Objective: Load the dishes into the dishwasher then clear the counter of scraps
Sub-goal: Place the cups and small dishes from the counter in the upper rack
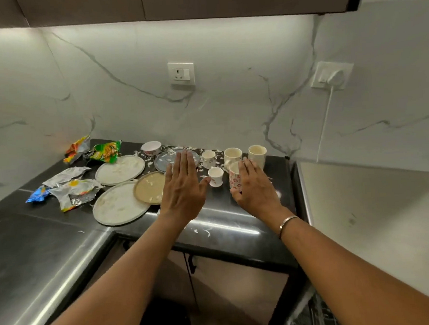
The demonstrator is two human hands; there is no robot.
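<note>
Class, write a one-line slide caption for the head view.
Left hand and right hand, both open, reach over a black counter of dirty plates, cups and wrappers.

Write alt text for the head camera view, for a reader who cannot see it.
A person's left-hand grip hovers open over a black counter strewn with dirty plates, cups and crumpled wrappers, while the right-hand grip reaches a floral mug. White scraps litter the counter below a marble wall.
</note>
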